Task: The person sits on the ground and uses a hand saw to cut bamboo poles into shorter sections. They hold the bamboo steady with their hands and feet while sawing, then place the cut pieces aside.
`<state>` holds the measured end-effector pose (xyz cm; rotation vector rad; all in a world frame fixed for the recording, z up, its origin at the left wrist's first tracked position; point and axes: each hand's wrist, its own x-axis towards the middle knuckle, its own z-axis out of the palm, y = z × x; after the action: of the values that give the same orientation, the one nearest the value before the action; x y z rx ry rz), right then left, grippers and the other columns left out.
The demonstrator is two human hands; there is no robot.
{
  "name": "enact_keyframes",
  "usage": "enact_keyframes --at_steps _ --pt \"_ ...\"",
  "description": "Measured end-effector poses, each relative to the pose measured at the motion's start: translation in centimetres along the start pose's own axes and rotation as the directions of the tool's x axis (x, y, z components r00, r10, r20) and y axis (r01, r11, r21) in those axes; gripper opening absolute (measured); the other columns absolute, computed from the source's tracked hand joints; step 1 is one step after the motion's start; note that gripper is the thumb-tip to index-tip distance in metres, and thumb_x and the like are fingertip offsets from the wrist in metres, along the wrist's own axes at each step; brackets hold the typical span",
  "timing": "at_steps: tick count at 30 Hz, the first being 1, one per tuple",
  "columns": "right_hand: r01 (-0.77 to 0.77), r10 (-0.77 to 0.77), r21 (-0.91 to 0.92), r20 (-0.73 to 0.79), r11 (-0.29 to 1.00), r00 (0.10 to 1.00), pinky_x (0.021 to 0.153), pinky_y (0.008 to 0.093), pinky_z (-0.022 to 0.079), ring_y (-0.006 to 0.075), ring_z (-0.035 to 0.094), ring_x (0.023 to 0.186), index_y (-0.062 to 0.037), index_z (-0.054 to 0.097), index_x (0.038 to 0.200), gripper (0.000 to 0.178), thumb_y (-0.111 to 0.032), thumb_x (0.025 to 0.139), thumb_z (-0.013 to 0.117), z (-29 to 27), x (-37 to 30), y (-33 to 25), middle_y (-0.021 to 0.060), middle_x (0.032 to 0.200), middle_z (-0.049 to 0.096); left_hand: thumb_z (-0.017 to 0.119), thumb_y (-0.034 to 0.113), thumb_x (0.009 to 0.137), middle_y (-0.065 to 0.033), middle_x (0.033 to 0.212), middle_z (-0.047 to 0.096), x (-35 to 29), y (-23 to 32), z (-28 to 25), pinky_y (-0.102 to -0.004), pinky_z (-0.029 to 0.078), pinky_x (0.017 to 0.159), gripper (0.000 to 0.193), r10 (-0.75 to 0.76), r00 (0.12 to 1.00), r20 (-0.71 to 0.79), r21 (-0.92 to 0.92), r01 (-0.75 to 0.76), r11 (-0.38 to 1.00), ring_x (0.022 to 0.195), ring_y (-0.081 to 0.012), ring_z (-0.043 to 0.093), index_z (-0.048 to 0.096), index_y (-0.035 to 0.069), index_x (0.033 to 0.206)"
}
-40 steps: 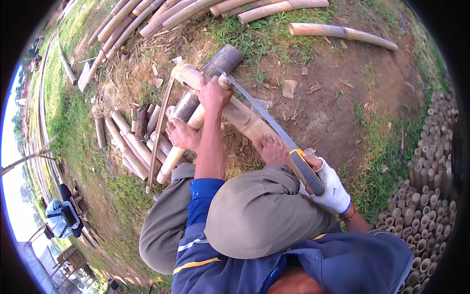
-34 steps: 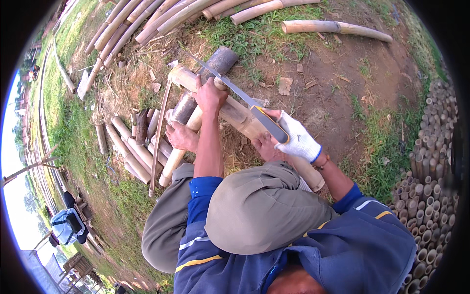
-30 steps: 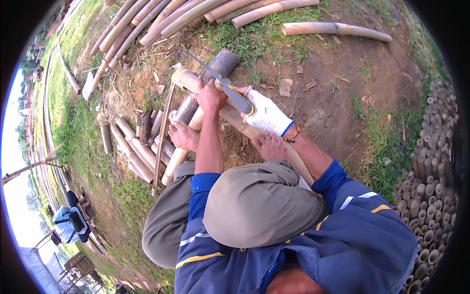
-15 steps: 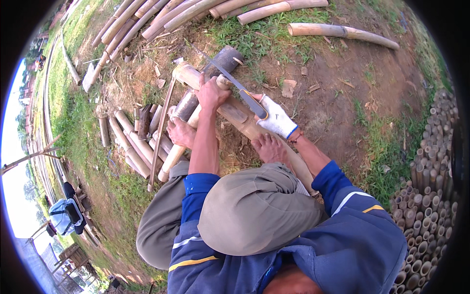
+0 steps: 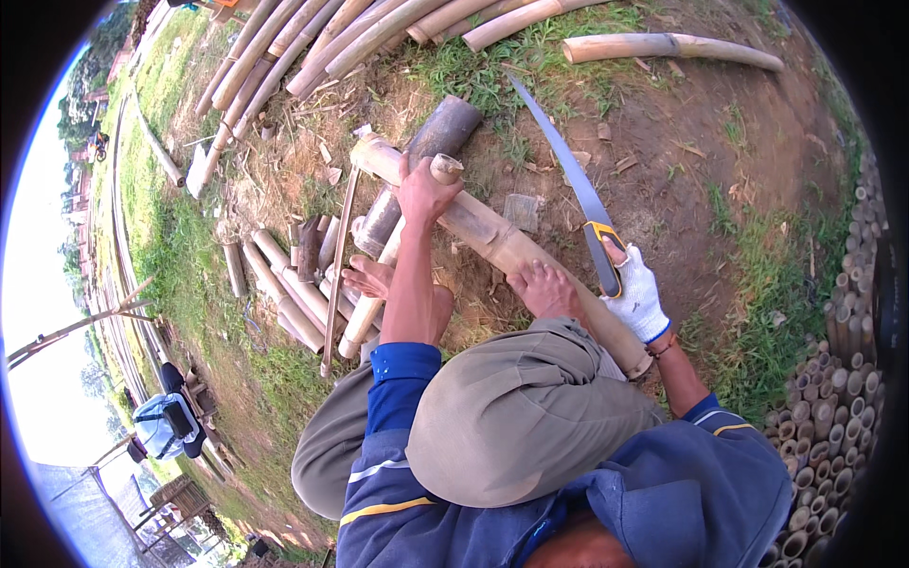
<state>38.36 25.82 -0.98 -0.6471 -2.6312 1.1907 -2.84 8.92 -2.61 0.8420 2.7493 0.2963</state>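
A long tan bamboo pole [image 5: 516, 251] lies slanted on bare earth, and both my bare feet rest against it. My left hand [image 5: 423, 192] is closed around a short bamboo piece [image 5: 445, 168] whose cut round end shows above my thumb, right on top of the pole. My right hand [image 5: 636, 295], in a white glove, grips the yellow-and-black handle of a hand saw [image 5: 568, 166]. The saw's long blade points away from me over the dirt, to the right of the pole and clear of it.
A thick dark bamboo log [image 5: 426, 151] lies under the pole's far end. Long poles [image 5: 322, 47] are piled at the top, with one more pole [image 5: 663, 45] at top right. Short cut pieces [image 5: 284, 284] lie left; stacked bamboo tubes [image 5: 843, 379] line the right edge.
The saw blade lay across the pole beside my left hand; now my right hand has drawn it off to the right. A cut end now shows in my left hand.
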Motion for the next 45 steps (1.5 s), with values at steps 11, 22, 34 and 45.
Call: enact_keyframes --at_steps 11,22,34,45 --pt "0.006 0.123 -0.426 0.276 0.905 0.953 0.105 0.0578 0.05 0.0461 0.059 0.119 -0.0089 0.061 0.152 0.063 -0.018 0.09 0.074 1.7 -1.9 8.5 0.0216 0.125 0.061 0.095 0.056 0.08 -0.0164 0.125 0.078 -0.7 -0.2 -7.6 -0.0428 0.058 0.1 0.074 0.222 0.905 0.362 -0.434 -0.047 0.9 0.11 -0.0257 0.075 0.075 0.003 0.126" --pt "0.369 -0.442 0.315 0.207 0.875 0.873 0.108 0.0544 0.05 0.0496 0.058 0.121 -0.01 0.055 0.16 0.067 -0.013 0.096 0.075 8.7 12.6 -9.9 0.0256 0.128 0.063 0.097 0.056 0.083 -0.0123 0.12 0.076 -11.6 -7.2 -36.1 -0.042 0.056 0.109 0.087 0.144 0.98 -0.14 -0.531 -0.197 0.824 0.12 -0.0246 0.072 0.061 0.004 0.142" --pt "0.773 -0.771 -0.019 0.07 0.634 0.633 0.114 0.0554 0.046 0.0464 0.057 0.133 -0.0087 0.05 0.163 0.096 -0.027 0.081 0.096 14.3 18.2 -22.6 0.0241 0.144 0.06 0.076 0.051 0.104 -0.0129 0.12 0.059 -28.5 -19.0 -36.4 -0.0616 0.062 0.11 0.061 -0.614 0.462 -0.64 -0.693 -0.691 0.203 0.124 -0.0337 0.07 0.044 0.01 0.137" --pt "0.702 -0.572 -0.42 0.407 0.575 0.712 0.109 0.0563 0.045 0.0405 0.059 0.123 -0.0189 0.069 0.145 0.058 -0.037 0.091 0.081 14.8 27.2 -14.8 0.0156 0.131 0.065 0.076 0.063 0.097 -0.0137 0.13 0.067 -32.1 -31.2 -1.4 -0.0551 0.06 0.105 0.069 -0.965 0.178 0.193 -0.773 -0.578 -0.262 0.119 -0.0304 0.07 0.058 0.011 0.139"
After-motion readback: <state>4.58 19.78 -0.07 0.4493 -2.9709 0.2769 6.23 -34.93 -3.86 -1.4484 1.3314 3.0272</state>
